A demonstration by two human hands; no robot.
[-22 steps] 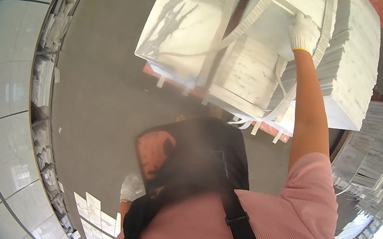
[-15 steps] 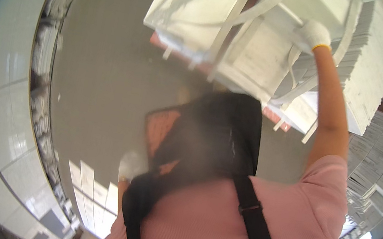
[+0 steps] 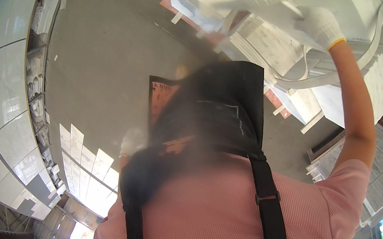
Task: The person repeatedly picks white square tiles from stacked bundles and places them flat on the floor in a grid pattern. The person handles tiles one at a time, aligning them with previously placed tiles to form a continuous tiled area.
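Note:
My right hand (image 3: 320, 28), in a white knit glove with a yellow cuff, reaches far forward over a stack of white stone tiles (image 3: 271, 39). Its fingers close on a pale flat strip (image 3: 257, 1), smeared by motion. Another long white strip (image 3: 327, 81) loops loosely over the stack beside my forearm. Low at my left side is my left hand (image 3: 136, 141), also in a white glove. It is blurred and partly behind my black apron (image 3: 219, 104), so its fingers cannot be made out.
The stack rests on a reddish pallet (image 3: 277, 103) with light wooden battens (image 3: 312, 122) jutting out. More stacked tiles (image 3: 346, 160) stand at the right. Glossy white panels (image 3: 0, 67) line the left, beside grey floor (image 3: 103, 44). Pale tiles (image 3: 85, 162) lie at lower left.
My right hand has shifted slightly right with the pale strip, which now swings blurred across the stack. My body has turned and moved a little; the left hand stays low at my side.

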